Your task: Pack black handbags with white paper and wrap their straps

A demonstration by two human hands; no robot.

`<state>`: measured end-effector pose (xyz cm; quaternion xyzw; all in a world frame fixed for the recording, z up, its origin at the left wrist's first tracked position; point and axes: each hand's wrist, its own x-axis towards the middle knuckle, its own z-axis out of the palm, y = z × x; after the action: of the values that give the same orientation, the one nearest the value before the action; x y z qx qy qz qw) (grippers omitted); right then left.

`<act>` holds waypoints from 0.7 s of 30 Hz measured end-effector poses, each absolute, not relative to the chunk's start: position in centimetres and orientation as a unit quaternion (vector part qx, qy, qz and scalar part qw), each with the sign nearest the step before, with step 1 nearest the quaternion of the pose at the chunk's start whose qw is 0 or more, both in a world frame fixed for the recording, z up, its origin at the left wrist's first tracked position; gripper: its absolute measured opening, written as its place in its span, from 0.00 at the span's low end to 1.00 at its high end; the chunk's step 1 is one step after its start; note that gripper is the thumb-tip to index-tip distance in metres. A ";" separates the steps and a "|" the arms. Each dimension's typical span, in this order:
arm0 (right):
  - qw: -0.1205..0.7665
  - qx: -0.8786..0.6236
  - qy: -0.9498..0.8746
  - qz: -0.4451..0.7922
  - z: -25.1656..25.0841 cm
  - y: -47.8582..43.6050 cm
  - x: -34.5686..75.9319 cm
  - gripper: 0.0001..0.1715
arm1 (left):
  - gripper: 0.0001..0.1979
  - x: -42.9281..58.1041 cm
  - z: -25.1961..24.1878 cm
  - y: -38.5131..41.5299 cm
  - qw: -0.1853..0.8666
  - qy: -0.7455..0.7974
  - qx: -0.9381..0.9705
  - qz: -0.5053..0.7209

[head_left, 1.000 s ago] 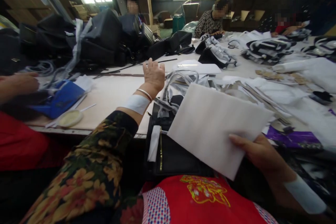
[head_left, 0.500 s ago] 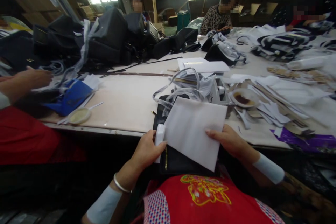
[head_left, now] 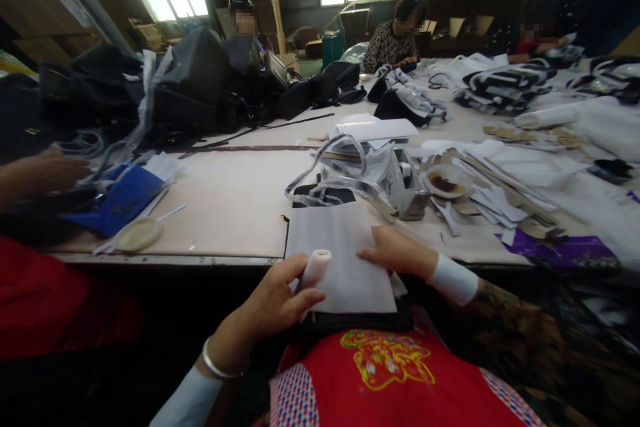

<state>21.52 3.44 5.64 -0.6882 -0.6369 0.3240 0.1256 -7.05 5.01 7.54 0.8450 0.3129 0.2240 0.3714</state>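
Note:
A black bag (head_left: 357, 321) with gold zip hardware rests at the table's front edge, close to my red apron. Over most of it lies a thin white foam sheet (head_left: 335, 230). My right hand (head_left: 403, 252) grips this sheet at its right edge, thumb on top and the other fingers mostly hidden. In my left hand (head_left: 273, 300) is a small rolled piece of white foam (head_left: 319, 268), its end pointing up, held between thumb and fingers above the sheet's left side. A plastic-wrapped strap (head_left: 313, 177) loops beyond the bag's far end.
To the right stand a small grey-white box (head_left: 404, 183), a bowl of brown liquid (head_left: 447, 181) and paper scraps. Leftward are a blue holder (head_left: 117, 197), a shallow dish (head_left: 139, 233) and a co-worker's hand (head_left: 47, 173). Black bags (head_left: 193, 77) are heaped behind; people sit across the table.
The white sheet has gone from slanted and raised to lying nearly straight on the bag. My right hand moved left with it. The roll in my left hand now tilts with its end toward me.

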 end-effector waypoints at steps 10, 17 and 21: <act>0.140 -0.684 -0.688 0.198 5.4 2.0 22.3 0.26 | 0.22 -2.6 4.0 11.9 0.342 0.239 0.870 0.263; 0.302 -0.750 -0.534 0.247 0.4 -1.2 24.6 0.21 | 0.20 -1.6 2.0 12.2 0.089 0.236 0.958 0.139; 0.327 -0.749 -0.471 0.333 -0.7 -1.9 23.8 0.36 | 0.25 -1.0 2.5 11.9 0.059 0.274 0.957 0.068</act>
<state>23.82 -1.86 -0.67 -0.7485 -0.4712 0.3325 0.3272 -1.04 11.89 2.53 0.9574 0.2743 0.0676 0.0593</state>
